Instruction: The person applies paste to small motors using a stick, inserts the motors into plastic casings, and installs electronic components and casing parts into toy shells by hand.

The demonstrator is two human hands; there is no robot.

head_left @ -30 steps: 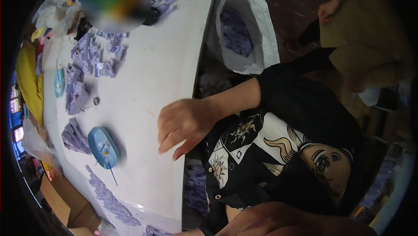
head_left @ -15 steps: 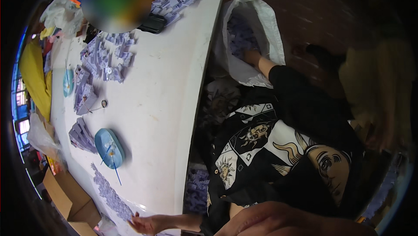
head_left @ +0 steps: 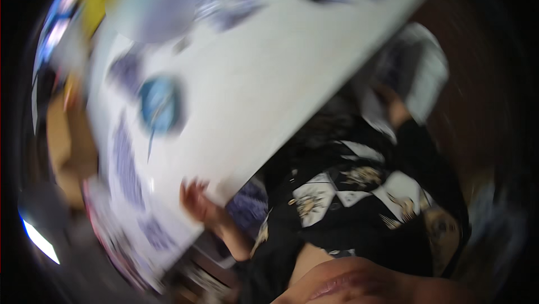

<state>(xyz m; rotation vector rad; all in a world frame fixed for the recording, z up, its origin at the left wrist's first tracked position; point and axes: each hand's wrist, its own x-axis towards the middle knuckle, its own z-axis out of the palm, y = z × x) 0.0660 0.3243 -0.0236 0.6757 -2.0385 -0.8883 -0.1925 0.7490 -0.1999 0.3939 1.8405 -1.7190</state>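
Near the edge of the white table (head_left: 241, 96), the left hand (head_left: 197, 200) is held with fingers loosely spread, while at right the right hand (head_left: 388, 97) is partly hidden in the white bag (head_left: 431, 76) of purple pieces (head_left: 394, 64), its grip impossible to tell.

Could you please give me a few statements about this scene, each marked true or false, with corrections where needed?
1. The blue dish is on the white table. True.
2. The right hand is at the white sack. True.
3. The white sack stands on the white table. False: it is beside it, beyond the edge.
4. The left hand is open. True.
5. The left hand grips the blue dish. False: they are apart.
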